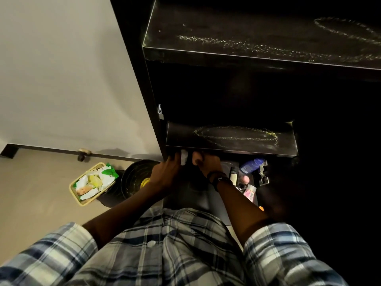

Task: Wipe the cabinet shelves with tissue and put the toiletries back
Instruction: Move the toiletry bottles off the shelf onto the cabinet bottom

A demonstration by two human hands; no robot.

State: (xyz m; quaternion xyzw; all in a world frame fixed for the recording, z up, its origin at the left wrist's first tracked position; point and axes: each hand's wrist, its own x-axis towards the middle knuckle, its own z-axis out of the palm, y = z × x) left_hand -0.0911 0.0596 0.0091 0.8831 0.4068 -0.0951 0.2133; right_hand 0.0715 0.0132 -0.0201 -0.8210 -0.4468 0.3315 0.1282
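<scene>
Just below the front edge of the lower shelf point(231, 149), near its left corner, a white tissue point(184, 156) is pinched in the left hand point(167, 172). The right hand point(204, 164) is curled beside it; its grip cannot be told. Toiletries point(251, 165) are seen underneath, rightward.

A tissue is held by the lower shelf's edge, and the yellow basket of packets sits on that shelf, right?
No. The head view shows the yellow basket on the floor beside a black bin, not on the lower shelf. The left hand does hold the tissue there.
</scene>
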